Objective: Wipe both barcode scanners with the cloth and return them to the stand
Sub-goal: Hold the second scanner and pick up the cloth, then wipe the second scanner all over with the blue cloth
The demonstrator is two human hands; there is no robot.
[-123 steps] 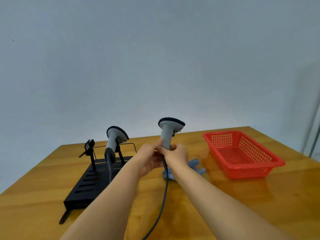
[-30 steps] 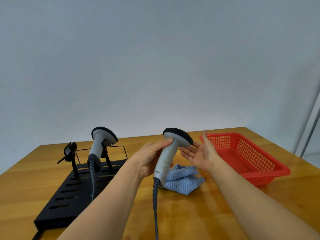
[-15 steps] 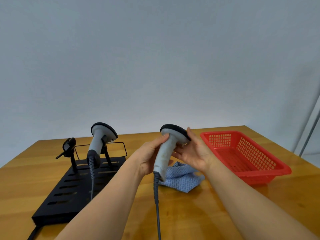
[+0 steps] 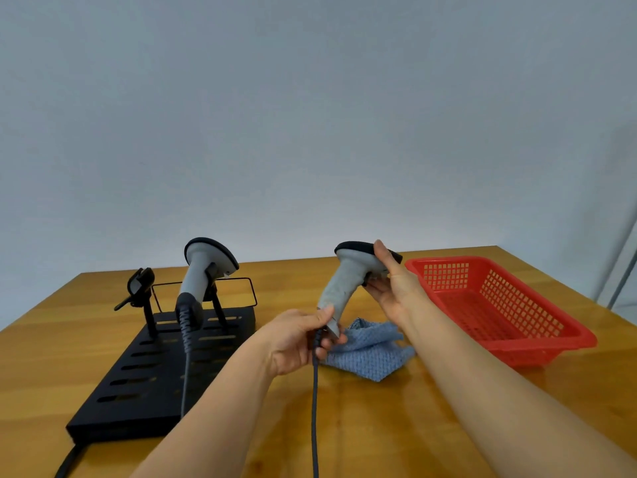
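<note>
My left hand (image 4: 298, 339) pinches the bottom end of the grey scanner (image 4: 344, 284), with the thumb on the near side of the grip and the other fingers curled under it, where the dark cable (image 4: 314, 401) comes out. The cable hangs down from there toward me and leaves the picture at the lower edge. My right hand (image 4: 394, 288) holds the head of the same scanner: the thumb lies over its black top and the fingers are under the head, partly bent around it. The scanner is in the air between my two hands, tilted, with its head up and to the right.

Just under and behind it, the blue cloth (image 4: 370, 350) lies crumpled on the wooden table (image 4: 379, 426); neither hand touches it. To the left, the black stand (image 4: 138, 381) is on the table, and the second scanner (image 4: 203, 267) sits upright in its right holder, with its own cable going down over the base. The left holder (image 4: 139, 288) of the stand has no scanner in it. On the right of the cloth is a red basket (image 4: 551, 339).
</note>
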